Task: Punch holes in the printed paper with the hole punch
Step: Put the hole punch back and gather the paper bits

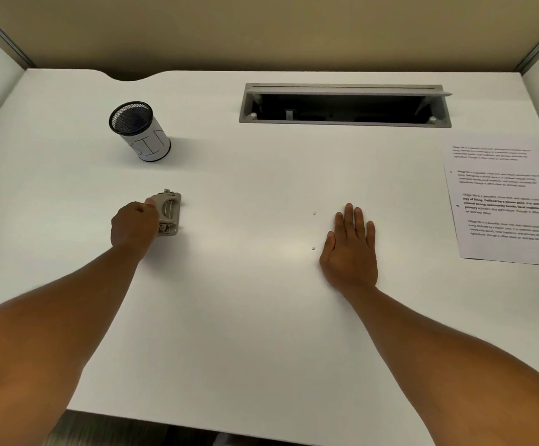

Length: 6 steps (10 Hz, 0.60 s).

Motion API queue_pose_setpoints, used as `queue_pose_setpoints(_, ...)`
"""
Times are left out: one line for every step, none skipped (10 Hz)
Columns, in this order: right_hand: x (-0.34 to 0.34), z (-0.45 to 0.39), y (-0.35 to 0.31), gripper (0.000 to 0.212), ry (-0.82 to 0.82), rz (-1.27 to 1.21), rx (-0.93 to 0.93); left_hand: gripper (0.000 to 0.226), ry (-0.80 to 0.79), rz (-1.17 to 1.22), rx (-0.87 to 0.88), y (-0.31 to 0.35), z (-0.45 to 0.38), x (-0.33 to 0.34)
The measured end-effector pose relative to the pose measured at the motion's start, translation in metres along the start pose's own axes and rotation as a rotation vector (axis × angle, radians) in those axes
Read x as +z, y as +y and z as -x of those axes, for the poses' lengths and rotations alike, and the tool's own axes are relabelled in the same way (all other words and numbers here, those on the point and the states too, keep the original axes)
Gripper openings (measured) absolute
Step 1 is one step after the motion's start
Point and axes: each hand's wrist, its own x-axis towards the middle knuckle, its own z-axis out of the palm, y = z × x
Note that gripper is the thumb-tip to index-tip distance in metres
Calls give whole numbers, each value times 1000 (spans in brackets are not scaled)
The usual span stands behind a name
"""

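**With the punch in hand and the paper far off, bring the two together**

While the left hand [134, 225] curls around the near end of the punch [167, 211], the printed paper [503, 201] lies well apart from it, at the far right edge of the desk [229, 317]. The left fingers wrap the punch's left side; how firmly they hold cannot be told, as the back of the hand hides them. The right hand [350, 246] rests flat on the desk, palm down, fingers straight and close together, holding nothing. Two tiny white dots [313, 230] lie just left of it, possibly punched chads.

The paper shows dark marks on its left margin, which may be holes already made, though they are too small to be sure. A mesh cup [139, 132] labelled "BIN" stands behind the punch, and an open cable hatch [345, 104] sits at the back.

To do this step well, the grip should probably shift so the punch lifts level, with its slot facing right toward the paper. The free right hand seems best placed to slide the sheet inward, bringing its left margin to the centre of the desk. The edge should be fed squarely and fully into the slot before pressing, or the holes will likely sit crooked or too near the edge.
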Motion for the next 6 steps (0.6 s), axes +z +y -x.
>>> queue_pose_setpoints(0, 0, -1, 54, 3, 1, -2, 39, -7, 5, 1, -1, -3, -2)
queue_pose_setpoints(0, 0, -1, 54, 9, -7, -3, 38, -8, 13, 3, -1, -4, -3)
queue_pose_setpoints(1, 0, -1, 55, 18, -4, -11, 39, -8, 30, 5, -3, -3, -4)
queue_pose_setpoints(0, 0, -1, 58, 21, -5, -10, 40, -14, 42, 7, -5, -3, -4)
queue_pose_setpoints(0, 0, -1, 59, 21, -3, -9, 39, -15, 45, -1, -6, -5, -6)
queue_pose_setpoints(0, 0, -1, 59, 22, -8, -6, 38, -12, 50, -6, -7, -6, -7)
